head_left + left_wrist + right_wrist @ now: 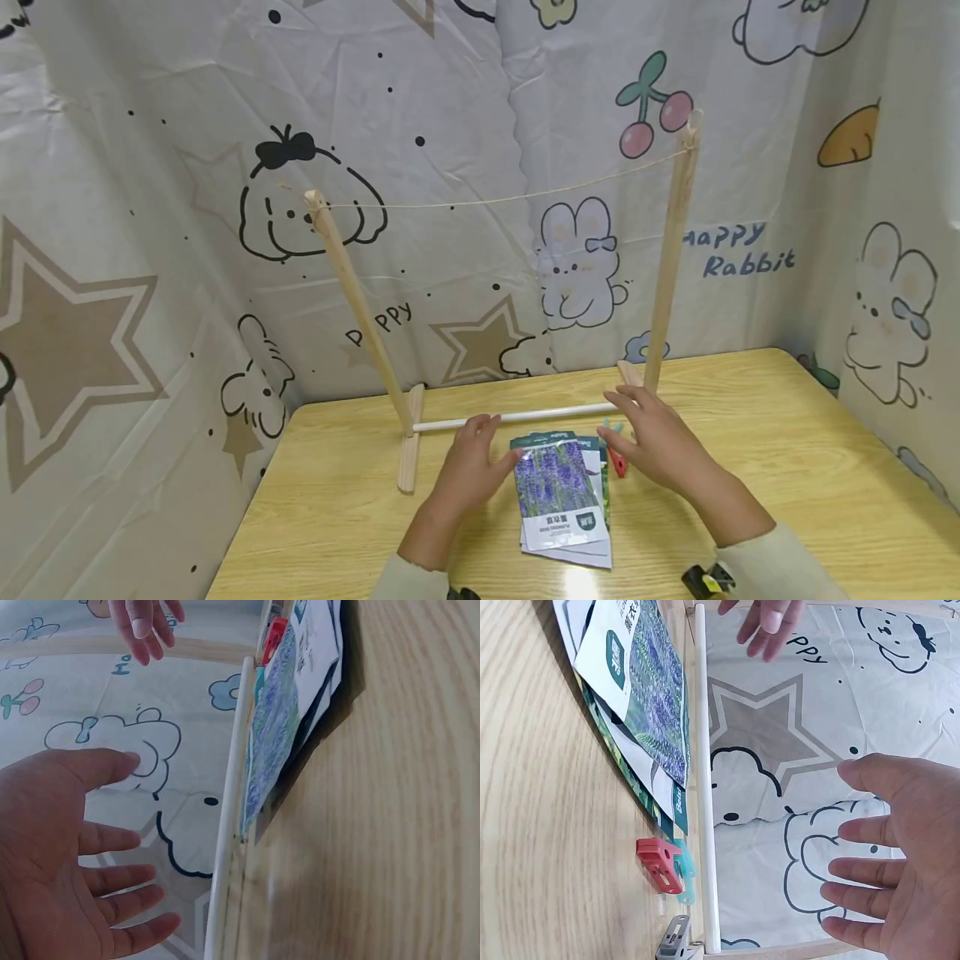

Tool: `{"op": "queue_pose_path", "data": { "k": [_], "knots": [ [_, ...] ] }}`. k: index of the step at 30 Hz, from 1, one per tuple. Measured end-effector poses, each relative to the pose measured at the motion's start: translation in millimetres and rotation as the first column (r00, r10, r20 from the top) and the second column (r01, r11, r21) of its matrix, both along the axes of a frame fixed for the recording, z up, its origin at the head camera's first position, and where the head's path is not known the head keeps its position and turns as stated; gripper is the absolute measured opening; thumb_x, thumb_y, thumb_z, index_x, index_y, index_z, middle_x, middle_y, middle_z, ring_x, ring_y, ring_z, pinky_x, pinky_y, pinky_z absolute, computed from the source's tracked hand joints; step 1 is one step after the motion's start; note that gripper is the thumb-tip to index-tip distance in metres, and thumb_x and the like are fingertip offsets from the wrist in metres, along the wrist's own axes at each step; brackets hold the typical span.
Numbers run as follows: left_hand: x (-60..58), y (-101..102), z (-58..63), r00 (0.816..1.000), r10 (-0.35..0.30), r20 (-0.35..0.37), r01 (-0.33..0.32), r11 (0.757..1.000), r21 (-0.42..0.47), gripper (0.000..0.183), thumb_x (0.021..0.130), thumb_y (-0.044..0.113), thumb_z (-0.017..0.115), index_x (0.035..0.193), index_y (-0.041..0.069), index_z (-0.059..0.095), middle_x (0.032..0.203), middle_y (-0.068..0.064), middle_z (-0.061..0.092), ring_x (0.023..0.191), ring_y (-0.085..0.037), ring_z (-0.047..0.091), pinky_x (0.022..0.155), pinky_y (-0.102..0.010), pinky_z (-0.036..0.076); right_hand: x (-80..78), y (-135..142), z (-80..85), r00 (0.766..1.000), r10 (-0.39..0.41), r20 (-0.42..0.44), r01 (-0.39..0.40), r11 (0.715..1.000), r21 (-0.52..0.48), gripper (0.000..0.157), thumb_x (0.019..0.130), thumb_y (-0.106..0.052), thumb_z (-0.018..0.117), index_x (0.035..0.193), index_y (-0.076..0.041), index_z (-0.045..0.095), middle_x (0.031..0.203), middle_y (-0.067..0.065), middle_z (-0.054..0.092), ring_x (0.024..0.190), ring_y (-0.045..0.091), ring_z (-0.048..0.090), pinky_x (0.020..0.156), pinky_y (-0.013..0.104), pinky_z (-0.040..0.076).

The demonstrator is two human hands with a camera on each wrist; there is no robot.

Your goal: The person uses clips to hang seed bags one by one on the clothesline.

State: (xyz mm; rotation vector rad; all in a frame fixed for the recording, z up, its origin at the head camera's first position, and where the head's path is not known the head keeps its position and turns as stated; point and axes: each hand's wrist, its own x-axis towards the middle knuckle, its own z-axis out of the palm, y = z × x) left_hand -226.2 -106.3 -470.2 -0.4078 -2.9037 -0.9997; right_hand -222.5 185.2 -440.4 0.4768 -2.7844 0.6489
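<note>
Seed packets (pixel 558 483) lie stacked between left hand (pixel 471 471) and right hand (pixel 663 442).

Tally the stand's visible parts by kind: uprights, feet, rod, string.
Wooden uprights: 2
Wooden feet: 2
White rod: 1
String: 1
Total: 6

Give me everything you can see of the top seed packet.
The top packet is a thin rectangle, seemingly glossy paper or plastic, printed with purple flower spikes and, at the end nearer the person, a white band with text and a dark green logo. It lies picture side up on other packets, between the left hand and right hand, neither touching it.
</note>
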Motion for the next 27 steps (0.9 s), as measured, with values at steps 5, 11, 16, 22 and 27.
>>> {"op": "queue_pose_path", "data": {
  "k": [5,11,16,22,27],
  "knots": [
    [0.5,2,-4.1,1.0,-0.002,0.023,0.001,1.0,0.016,0.062,0.098,0.036,0.065,0.149,0.004,0.048,0.148,-0.018,0.047,0.137,-0.038,0.047,0.11,-0.055,0.044,-0.8,1,-5.7,1.0,0.01,0.003,-0.01,1.0,-0.014,0.052,0.097,-0.031,0.069,0.14,-0.004,0.057,0.138,0.021,0.056,0.125,0.046,0.056,0.101,0.064,0.046],
    [0.0,6,-10.1,0.999,0.005,0.038,-0.007,0.999,0.036,0.055,0.097,0.03,0.067,0.141,-0.001,0.055,0.136,-0.017,0.054,0.13,-0.038,0.052,0.106,-0.054,0.047,0.1,3,-11.9,0.999,0.018,0.033,-0.017,1.0,-0.021,0.051,0.096,-0.029,0.069,0.138,-0.002,0.058,0.137,0.022,0.056,0.123,0.046,0.057,0.101,0.062,0.048],
    [-0.1,10,-14.6,0.998,-0.021,0.063,0.019,0.999,0.044,0.053,0.096,0.026,0.068,0.14,-0.001,0.056,0.134,-0.017,0.055,0.126,-0.036,0.054,0.102,-0.053,0.049,0.8,3,-15.1,0.998,0.001,0.055,0.0,1.0,-0.026,0.047,0.095,-0.027,0.07,0.135,-0.003,0.061,0.131,0.02,0.06,0.119,0.044,0.061,0.099,0.06,0.05],
    [-0.6,13,-16.7,0.99,-0.073,0.118,0.067,0.996,0.052,0.053,0.095,0.024,0.069,0.141,0.001,0.056,0.135,-0.016,0.055,0.126,-0.036,0.054,0.099,-0.053,0.051,1.0,2,-21.9,0.997,0.0,0.082,0.004,0.999,-0.044,0.045,0.097,-0.028,0.069,0.135,-0.005,0.061,0.133,0.021,0.059,0.121,0.045,0.06,0.099,0.06,0.05],
    [-0.2,17,-17.3,0.986,-0.112,0.125,0.112,0.994,0.009,0.051,0.095,0.025,0.07,0.14,0.002,0.058,0.14,-0.014,0.054,0.13,-0.036,0.052,0.101,-0.051,0.05,-0.1,3,-29.6,0.995,-0.005,0.104,0.007,1.0,-0.026,0.044,0.097,-0.027,0.068,0.133,-0.002,0.062,0.13,0.019,0.06,0.119,0.045,0.061,0.095,0.059,0.052]
  ]
}}
